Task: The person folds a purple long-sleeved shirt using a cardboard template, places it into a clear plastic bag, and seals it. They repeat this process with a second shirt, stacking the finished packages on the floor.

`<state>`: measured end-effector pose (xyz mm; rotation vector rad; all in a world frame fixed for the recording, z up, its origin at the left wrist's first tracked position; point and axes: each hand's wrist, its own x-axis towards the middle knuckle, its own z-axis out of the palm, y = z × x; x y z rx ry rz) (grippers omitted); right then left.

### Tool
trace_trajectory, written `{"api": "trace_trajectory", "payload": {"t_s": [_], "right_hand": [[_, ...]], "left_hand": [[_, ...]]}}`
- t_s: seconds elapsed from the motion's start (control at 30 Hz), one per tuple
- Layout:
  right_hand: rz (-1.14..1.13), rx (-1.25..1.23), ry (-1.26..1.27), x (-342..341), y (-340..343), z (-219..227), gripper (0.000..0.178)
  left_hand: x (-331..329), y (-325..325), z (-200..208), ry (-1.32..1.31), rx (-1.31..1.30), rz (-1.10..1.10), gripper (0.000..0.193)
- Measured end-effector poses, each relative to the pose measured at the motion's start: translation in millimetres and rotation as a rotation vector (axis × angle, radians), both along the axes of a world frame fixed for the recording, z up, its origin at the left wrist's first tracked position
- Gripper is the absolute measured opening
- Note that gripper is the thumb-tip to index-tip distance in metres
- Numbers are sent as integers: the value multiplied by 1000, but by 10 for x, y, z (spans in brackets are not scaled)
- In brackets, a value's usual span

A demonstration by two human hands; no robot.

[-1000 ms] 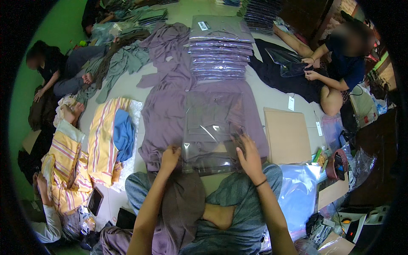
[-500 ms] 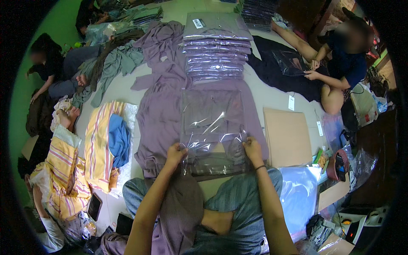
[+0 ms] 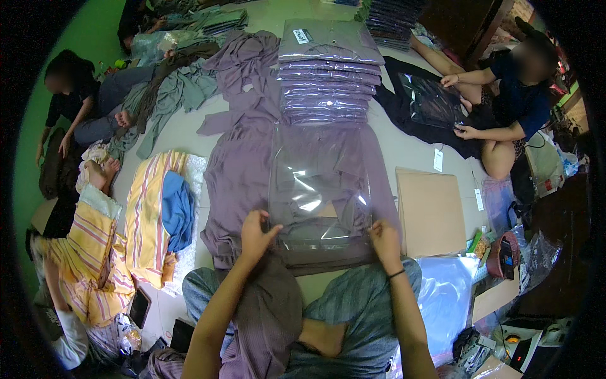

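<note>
A clear plastic bag (image 3: 319, 189) lies flat in front of me over mauve-grey cloth (image 3: 237, 183). Whether any cloth is inside the bag I cannot tell; a beige patch shows through it. My left hand (image 3: 255, 237) is at the bag's near left edge, thumb and forefinger spread apart. At the near right edge, my right hand (image 3: 386, 242) pinches the plastic between thumb and fingers. Just beyond the bag rises a stack of bagged, folded mauve garments (image 3: 328, 79), the top one bearing a white label.
Brown cardboard sheets (image 3: 430, 211) and clear plastic bags (image 3: 442, 284) lie to my right. On my left are yellow striped cloth (image 3: 148, 215) and blue cloth (image 3: 178, 211). A person (image 3: 517, 88) at far right handles a bagged black garment (image 3: 429, 101); others sit at left.
The bag now lies flatter and its near edge is farther from me. My left hand's fingers have spread, while the right has shifted slightly right and nearer. The right-hand person has raised the black bag.
</note>
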<state>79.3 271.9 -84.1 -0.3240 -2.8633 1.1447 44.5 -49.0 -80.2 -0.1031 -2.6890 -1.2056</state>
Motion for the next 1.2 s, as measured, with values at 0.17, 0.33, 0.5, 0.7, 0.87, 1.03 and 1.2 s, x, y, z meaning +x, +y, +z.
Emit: {"api": "trace_trajectory", "payload": {"t_s": [0.17,0.33,0.5,0.7,0.87,1.03,1.2], "right_hand": [[479,508,0,234,-452,150,19],[624,780,40,186,-538,39,31],[655,877,24,131,-506,-34,19],[623,1207,-84,212,-449,37,17],[569,1104,-340,317,-640,248,24],[568,499,-1,224,-643,434,41],[470,600,64,197,-570,210,75]], "left_hand": [[119,93,121,274,-642,-556,24],[46,224,24,469,-942,-685,19],[-25,324,-62,191,-750,-243,28],[18,238,-92,109,-606,-140,37],[62,233,-65,-11,-519,-129,46],[249,80,-153,-213,-188,4,68],[209,-130,-399,-556,476,60,32]]}}
